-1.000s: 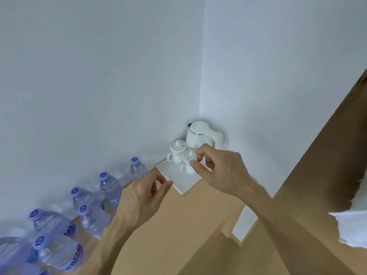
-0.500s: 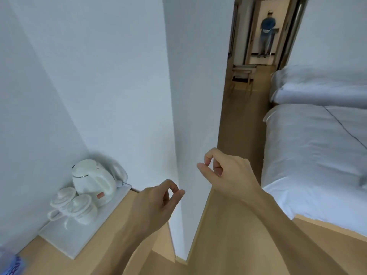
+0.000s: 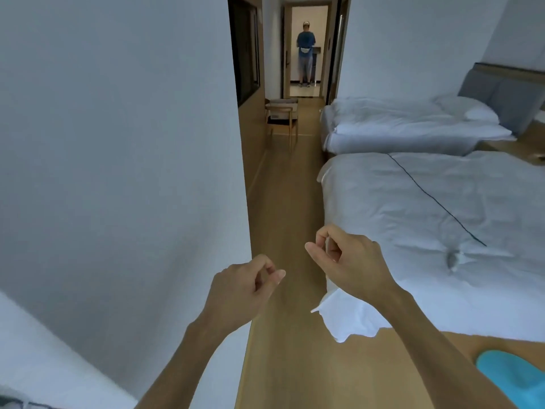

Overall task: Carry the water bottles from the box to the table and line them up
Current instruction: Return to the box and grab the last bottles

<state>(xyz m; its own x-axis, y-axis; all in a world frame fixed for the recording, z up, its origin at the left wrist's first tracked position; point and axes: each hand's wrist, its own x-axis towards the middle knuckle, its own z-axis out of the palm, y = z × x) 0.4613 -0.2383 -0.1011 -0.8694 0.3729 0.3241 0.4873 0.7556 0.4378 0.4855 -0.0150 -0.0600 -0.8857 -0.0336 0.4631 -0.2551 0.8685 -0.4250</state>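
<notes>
A: Head view, lower centre: left hand [image 3: 244, 286] and right hand [image 3: 351, 262], both raised ahead of the body. Carrying anything?

B: Nothing. Both loosely curled, thumb near forefinger, clasping only air. Apart from each other, no contact with wall or bedding. Probably a relaxed walking posture, free for the next pick-up.

A: Water bottles?

B: None anywhere in frame. Same for the worktop. Impossible to tell how many are lined up or remain.

A: And the box?

B: Possibly on the wooden chair [image 3: 281, 118] in the upper centre, against the left side of the corridor: a pale cardboard-looking shape on the seat. Too small and far to confirm.

A: Rest of the frame?

B: White wall [image 3: 118, 157] filling the left half, its corner edge just above the left hand. Wood floor [image 3: 283, 202] running up the middle like a lane. Near bed [image 3: 427, 231] on the right, white cover, a thin dark cable across it; a corner of the sheet hanging beneath the right forearm. Second bed [image 3: 407, 125] behind it, upper right. Another person [image 3: 305, 54] standing in the far doorway, top centre, back turned. Something turquoise at the lower right corner, unidentifiable.

A: Step in hand?

B: By judgement, a trip towards the box with nothing in either hand. Next: down the lane between wall and bed, clear of the hanging sheet.
</notes>
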